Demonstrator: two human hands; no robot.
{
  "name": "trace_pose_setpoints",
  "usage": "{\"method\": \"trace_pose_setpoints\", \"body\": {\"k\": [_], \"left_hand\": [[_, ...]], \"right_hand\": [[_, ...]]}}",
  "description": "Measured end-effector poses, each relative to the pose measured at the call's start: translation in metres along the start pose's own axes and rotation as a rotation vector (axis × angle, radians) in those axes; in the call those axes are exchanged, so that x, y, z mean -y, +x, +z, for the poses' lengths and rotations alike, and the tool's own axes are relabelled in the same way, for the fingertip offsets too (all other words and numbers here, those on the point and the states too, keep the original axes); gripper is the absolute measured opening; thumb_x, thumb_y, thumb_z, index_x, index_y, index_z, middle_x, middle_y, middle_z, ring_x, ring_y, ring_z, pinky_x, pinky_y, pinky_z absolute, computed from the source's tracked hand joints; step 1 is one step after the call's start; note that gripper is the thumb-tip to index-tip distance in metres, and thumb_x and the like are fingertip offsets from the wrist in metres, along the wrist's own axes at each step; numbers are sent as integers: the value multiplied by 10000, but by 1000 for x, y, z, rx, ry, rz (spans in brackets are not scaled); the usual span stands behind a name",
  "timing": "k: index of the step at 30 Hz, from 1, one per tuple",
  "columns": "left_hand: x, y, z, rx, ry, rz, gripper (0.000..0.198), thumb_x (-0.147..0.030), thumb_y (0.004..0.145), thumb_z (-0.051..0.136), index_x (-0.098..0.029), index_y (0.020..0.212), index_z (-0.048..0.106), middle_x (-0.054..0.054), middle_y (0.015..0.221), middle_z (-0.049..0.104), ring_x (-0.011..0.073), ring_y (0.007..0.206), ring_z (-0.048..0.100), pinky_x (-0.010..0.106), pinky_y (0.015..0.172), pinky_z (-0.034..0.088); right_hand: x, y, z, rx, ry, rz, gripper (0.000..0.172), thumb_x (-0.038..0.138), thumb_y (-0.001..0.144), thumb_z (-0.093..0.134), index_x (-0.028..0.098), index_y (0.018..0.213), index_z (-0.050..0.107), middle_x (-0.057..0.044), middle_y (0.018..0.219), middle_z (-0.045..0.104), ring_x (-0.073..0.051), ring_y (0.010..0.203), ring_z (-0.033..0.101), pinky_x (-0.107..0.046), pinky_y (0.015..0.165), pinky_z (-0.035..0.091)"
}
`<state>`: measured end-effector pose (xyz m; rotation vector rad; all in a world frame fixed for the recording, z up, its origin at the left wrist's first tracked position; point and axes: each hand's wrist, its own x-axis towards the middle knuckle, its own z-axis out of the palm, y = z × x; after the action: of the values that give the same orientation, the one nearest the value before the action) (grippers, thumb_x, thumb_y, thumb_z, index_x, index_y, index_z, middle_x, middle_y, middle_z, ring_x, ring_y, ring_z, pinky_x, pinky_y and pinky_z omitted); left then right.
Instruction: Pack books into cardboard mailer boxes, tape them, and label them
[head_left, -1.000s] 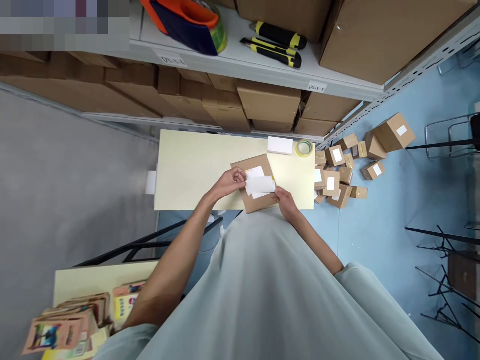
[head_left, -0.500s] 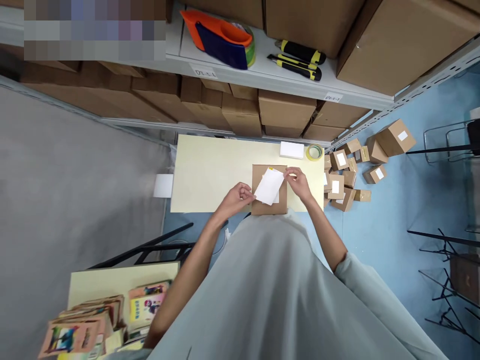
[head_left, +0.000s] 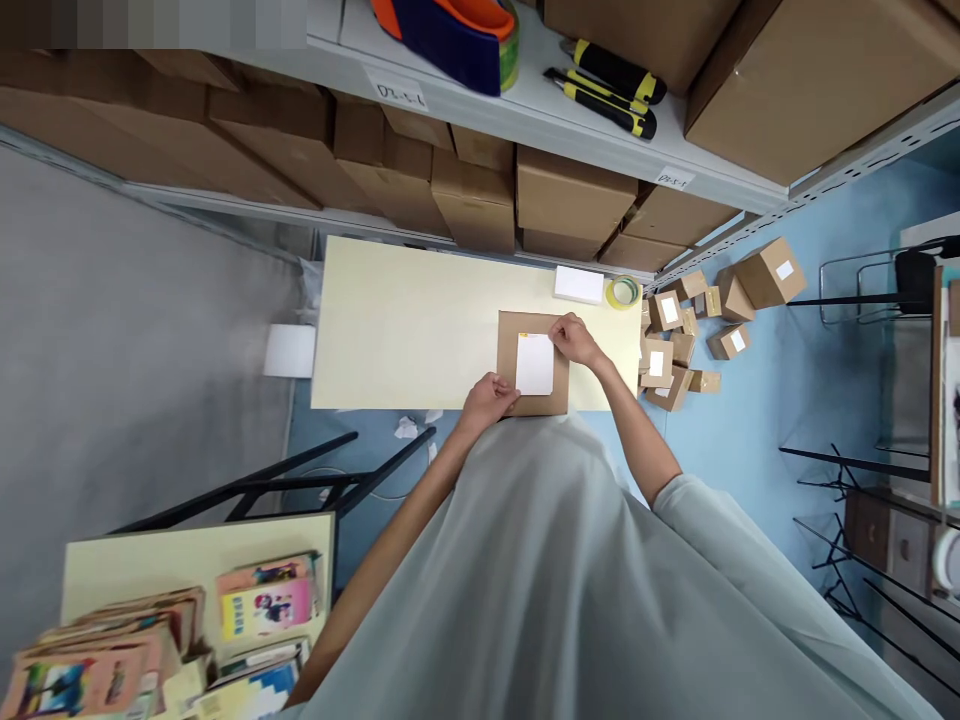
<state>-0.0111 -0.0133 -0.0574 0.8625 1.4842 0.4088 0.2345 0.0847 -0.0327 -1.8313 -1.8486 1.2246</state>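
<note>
– On the table (head_left: 390, 320), what lies under the hands?
– One flat brown box (head_left: 507, 335) at the near edge, with a white label (head_left: 535, 365) lying flat on its top, roughly in the middle.
– Where are the fingers against that label?
– The right hand (head_left: 574, 340) sits at the label's far right corner, fingers bent and close together, tips down on the corner. The left hand (head_left: 491, 398) is at the opposite side, by the box's near left corner, fingers curled, tips just beside the label's near left corner.
– Pinching or pressing?
– I cannot tell for either hand. The fingers are narrow, not spread, but the tips are too small to read.
– So the label lies between the two hands?
– Yes, along its diagonal, with most of its face uncovered.
– Anything else close by?
– A white pad (head_left: 579, 285) and a tape roll (head_left: 623, 292) at the table's far right corner, just beyond the right hand. Small boxes (head_left: 675, 345) lie heaped on the floor to the right.
</note>
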Motion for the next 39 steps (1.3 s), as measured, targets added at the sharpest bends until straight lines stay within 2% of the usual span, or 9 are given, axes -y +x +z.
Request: {"method": "trace_pose_setpoints", "body": {"k": [4, 12, 17, 23, 28, 39], "left_hand": [[1, 2, 1, 5, 12, -13, 423, -343, 686, 884, -270, 806, 485, -37, 711, 667, 191, 613, 710, 344, 683, 584], [-12, -3, 2, -31, 381, 22, 247, -287, 769, 785, -284, 827, 545, -19, 779, 789, 269, 846, 793, 373, 843, 541], [-21, -3, 3, -24, 438, -8, 224, -285, 803, 776, -279, 848, 557, -17, 811, 808, 253, 874, 793, 344, 828, 529], [-29, -4, 4, 2, 570, -66, 155, -272, 862, 752, -255, 963, 636, -7, 961, 834, 209, 969, 796, 294, 873, 533], [-34, -4, 5, -7, 616, -71, 130, -280, 894, 749, -248, 986, 663, 10, 1052, 838, 208, 990, 796, 289, 873, 539], [-36, -2, 2, -2, 649, -47, 158, -333, 867, 777, -254, 944, 664, 8, 973, 836, 235, 986, 792, 310, 859, 546]], "right_hand": [[-8, 0, 4, 3, 8, -25, 198, 78, 874, 542, 236, 816, 647, -84, 1038, 647, -271, 1170, 568, -427, 1125, 468], [-11, 6, 9, 17, -22, -13, 214, 57, 869, 534, 236, 808, 633, -102, 1065, 601, -292, 1165, 525, -432, 1123, 463], [-10, 8, 10, 29, -69, -10, 241, 31, 890, 507, 226, 802, 617, -108, 1053, 588, -288, 1137, 532, -442, 1118, 466], [-9, 7, 15, 15, -122, -24, 217, 41, 913, 499, 212, 837, 610, -131, 1096, 584, -301, 1131, 526, -459, 1090, 488], [-8, 9, 22, 2, -219, -13, 210, 28, 919, 498, 201, 887, 613, -160, 1127, 592, -319, 1154, 526, -476, 1115, 476], [3, 3, 28, -82, -279, 40, 217, 62, 972, 463, 190, 939, 635, -147, 1137, 597, -308, 1137, 563, -449, 1099, 511]]}}
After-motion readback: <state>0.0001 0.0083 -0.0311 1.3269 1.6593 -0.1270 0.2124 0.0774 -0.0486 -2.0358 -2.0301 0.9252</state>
